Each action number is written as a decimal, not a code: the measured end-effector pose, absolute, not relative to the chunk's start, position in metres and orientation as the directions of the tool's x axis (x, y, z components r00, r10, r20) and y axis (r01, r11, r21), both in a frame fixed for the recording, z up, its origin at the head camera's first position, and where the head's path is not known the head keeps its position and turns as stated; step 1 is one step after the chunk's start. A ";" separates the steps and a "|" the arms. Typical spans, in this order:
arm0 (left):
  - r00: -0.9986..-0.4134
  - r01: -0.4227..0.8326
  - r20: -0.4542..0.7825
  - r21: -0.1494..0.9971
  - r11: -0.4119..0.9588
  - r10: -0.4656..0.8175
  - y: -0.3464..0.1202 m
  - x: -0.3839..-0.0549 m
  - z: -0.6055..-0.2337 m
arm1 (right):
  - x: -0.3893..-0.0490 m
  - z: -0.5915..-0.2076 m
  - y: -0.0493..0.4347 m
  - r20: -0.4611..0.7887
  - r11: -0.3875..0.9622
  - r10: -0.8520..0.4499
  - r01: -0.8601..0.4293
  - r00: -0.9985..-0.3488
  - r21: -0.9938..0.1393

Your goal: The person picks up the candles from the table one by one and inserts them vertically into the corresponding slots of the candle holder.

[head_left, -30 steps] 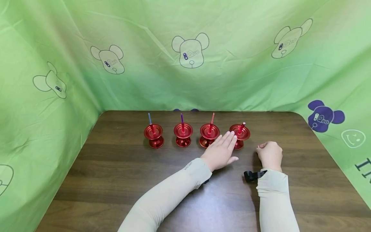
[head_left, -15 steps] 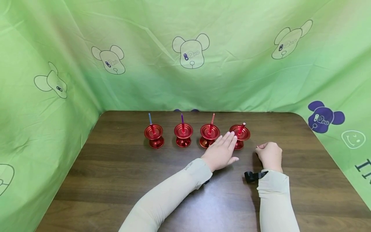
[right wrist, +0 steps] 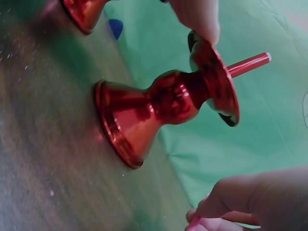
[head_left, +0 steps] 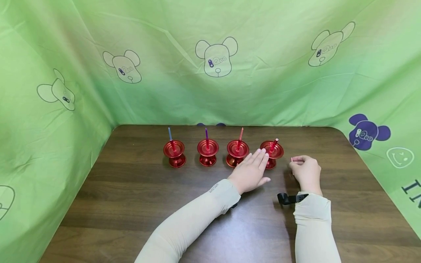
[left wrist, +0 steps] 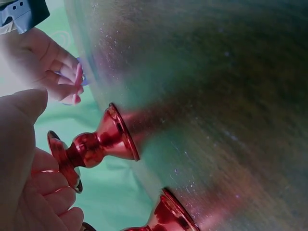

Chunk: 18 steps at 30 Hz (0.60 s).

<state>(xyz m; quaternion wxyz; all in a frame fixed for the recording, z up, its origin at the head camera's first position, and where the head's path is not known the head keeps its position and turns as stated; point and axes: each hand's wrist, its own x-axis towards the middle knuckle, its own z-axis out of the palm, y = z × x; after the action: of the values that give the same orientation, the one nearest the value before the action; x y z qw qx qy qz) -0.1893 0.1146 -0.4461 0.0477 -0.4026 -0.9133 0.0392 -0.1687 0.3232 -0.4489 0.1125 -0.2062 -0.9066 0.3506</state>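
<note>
In the head view my left hand [head_left: 249, 176] lies with straight fingers over the dish edge of the rightmost red metal candle holder [head_left: 276, 150]; its thumb is spread apart. In the right wrist view a left fingertip touches that holder's dish rim [right wrist: 216, 53]. A red tube [right wrist: 250, 65] with a pale tip stands up from the dish. To the right, my right hand [head_left: 306, 174] pinches a thin pink candle [left wrist: 78, 76] between thumb and fingers; much of the candle is hidden by the fingers. Beside the left hand stands another holder [head_left: 232, 144] with a pink candle [head_left: 241, 133].
Farther left stand a red holder [head_left: 213, 147] with a purple candle [head_left: 206, 133] and one [head_left: 179, 146] with a blue candle [head_left: 170, 133]. All stand in a row on the brown wooden table [head_left: 131, 204]. A green printed cloth [head_left: 171, 87] hangs behind and at the sides.
My right hand has risen slightly and turned, so the pink candle's tip now shows above the fingers. The left hand and the holders have stayed in place.
</note>
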 end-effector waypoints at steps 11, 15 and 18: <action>-0.675 0.728 0.046 -0.125 0.674 0.737 0.114 -0.188 -0.442 | -0.167 -0.435 0.321 0.044 0.499 0.487 0.236 -0.872 -0.834; -0.673 0.729 0.045 -0.123 0.673 0.738 0.113 -0.187 -0.441 | -0.168 -0.434 0.320 0.013 0.338 0.481 0.172 -0.876 -0.925; -0.673 0.730 0.044 -0.121 0.672 0.739 0.113 -0.187 -0.441 | -0.169 -0.432 0.319 -0.002 0.185 0.493 0.107 -0.870 -0.977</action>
<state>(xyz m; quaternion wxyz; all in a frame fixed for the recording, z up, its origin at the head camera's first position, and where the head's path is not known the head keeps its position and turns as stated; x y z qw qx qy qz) -0.1873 0.1133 -0.4412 0.0446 -0.4021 -0.9133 0.0467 -0.1688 0.3194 -0.4323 0.1589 -0.1992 -0.7531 0.6066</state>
